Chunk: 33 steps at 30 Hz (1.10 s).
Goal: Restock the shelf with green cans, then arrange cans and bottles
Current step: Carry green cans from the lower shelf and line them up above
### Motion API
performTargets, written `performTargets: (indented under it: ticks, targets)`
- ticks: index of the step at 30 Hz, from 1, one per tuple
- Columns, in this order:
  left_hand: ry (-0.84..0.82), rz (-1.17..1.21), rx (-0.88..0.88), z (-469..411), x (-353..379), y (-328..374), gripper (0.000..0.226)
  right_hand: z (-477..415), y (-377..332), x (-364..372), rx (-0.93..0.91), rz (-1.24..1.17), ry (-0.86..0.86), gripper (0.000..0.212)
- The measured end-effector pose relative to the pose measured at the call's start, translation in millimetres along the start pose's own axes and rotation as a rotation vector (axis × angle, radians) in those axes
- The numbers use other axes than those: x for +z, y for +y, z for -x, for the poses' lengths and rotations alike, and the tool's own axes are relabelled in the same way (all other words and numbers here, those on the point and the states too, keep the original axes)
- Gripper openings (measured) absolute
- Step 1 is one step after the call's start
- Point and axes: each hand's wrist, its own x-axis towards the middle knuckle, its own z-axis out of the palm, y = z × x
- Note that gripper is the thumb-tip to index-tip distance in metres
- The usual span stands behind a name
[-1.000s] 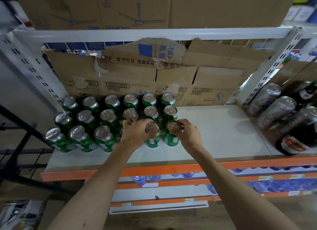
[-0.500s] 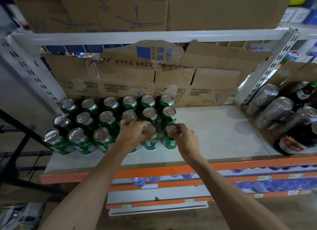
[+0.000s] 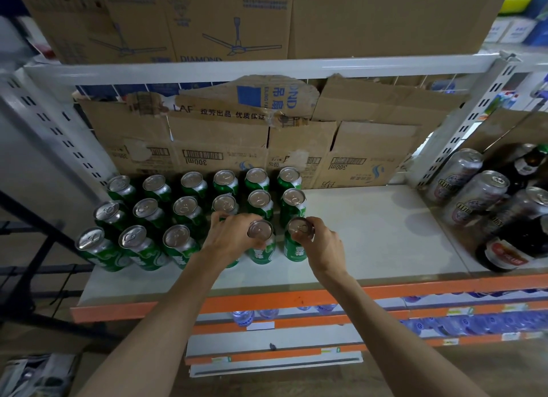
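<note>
Several green cans stand upright in three rows on the left half of the grey shelf (image 3: pixel 370 242). In the front row, my left hand (image 3: pixel 234 239) grips a green can (image 3: pixel 262 244) near its top and covers another can to its left. My right hand (image 3: pixel 321 245) holds the rim of the rightmost front green can (image 3: pixel 295 245). Both cans rest on the shelf, side by side and almost touching. The far rows of cans (image 3: pixel 225 186) stand untouched behind them.
Silver cans (image 3: pixel 474 198) and dark bottles (image 3: pixel 510 248) lean at the right end of the shelf. Flattened cardboard boxes (image 3: pixel 237 147) line the back. The shelf's orange front edge (image 3: pixel 267 300) runs below my arms, with water bottles on lower shelves.
Both hands stay on the same two front-row cans; the view has shifted slightly, and the cans sit about where they were.
</note>
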Motion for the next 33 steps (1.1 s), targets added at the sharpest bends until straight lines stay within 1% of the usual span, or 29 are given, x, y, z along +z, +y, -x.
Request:
performTargets:
  ticks: [5,9,11,18,21,23,26,33]
  targets:
    - [-0.007,-0.016,-0.003,3,-2,2,0.044,0,0,1,-0.003,0.003,0.005,0.039]
    - [0.002,0.008,-0.010,7,-3,4,0.039,1,1,2,-0.006,0.012,0.009,0.039]
    - [-0.007,0.003,-0.011,9,-6,7,0.040,0,1,2,-0.005,0.017,0.008,0.038]
    - [-0.011,0.035,-0.008,11,-4,6,0.055,0,1,2,0.008,0.013,0.004,0.039]
    - [-0.047,-0.001,-0.022,10,-3,-1,0.064,0,0,1,0.008,0.009,-0.008,0.040]
    - [-0.059,-0.016,-0.026,9,-3,-1,0.057,0,-1,0,0.011,0.001,-0.012,0.041]
    - [-0.026,-0.033,-0.027,7,-1,1,0.048,-1,0,0,0.015,-0.009,-0.012,0.041]
    - [0.015,-0.012,-0.034,7,1,0,0.050,-3,0,1,0.014,-0.039,-0.012,0.038]
